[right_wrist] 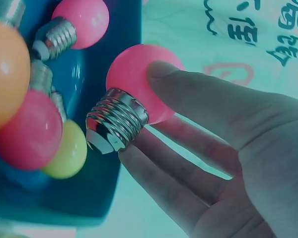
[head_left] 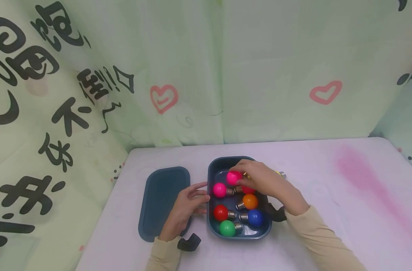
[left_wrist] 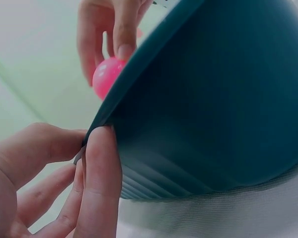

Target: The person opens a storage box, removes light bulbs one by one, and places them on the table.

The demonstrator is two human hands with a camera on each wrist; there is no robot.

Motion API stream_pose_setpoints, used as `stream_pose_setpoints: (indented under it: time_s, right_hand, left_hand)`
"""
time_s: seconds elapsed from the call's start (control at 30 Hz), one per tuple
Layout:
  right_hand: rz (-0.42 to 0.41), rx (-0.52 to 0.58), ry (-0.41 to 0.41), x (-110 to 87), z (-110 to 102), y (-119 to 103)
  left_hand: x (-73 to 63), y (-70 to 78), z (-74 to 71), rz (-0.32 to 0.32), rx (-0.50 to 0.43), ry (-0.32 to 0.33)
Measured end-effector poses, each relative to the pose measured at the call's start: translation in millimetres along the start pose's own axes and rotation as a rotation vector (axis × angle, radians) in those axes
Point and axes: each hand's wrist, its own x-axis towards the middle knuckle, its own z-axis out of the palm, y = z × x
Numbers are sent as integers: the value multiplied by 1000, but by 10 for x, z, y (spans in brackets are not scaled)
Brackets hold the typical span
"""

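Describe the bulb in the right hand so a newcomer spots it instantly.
On the pale table sits a dark blue bin of coloured bulbs. Over its far part, the right hand holds a round pink bulb with a silver screw base. Its pink neighbour lies in the bin; only this one is held.

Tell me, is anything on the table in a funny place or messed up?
Yes. A yellow bulb, partly hidden behind the right hand, lies outside the box, apart from the others. Also, a pink smear marks the table; it could be a stain or just decoration.
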Motion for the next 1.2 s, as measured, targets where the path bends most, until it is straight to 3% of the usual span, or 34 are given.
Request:
stream_pose_setpoints:
  time_s: [0.37,0.8,1.2]
  right_hand:
    - [-80,-51,130,-245,-139,170]
    - [-15,-84,162,-496,-269,305]
    - [12,-136,202,-728,-254,471]
  left_hand:
    - [10,-5,-3,-7,-12,6]
    - [-2,-7,-4,-12,-13,13]
    - [9,-18,-11,-11,13,25]
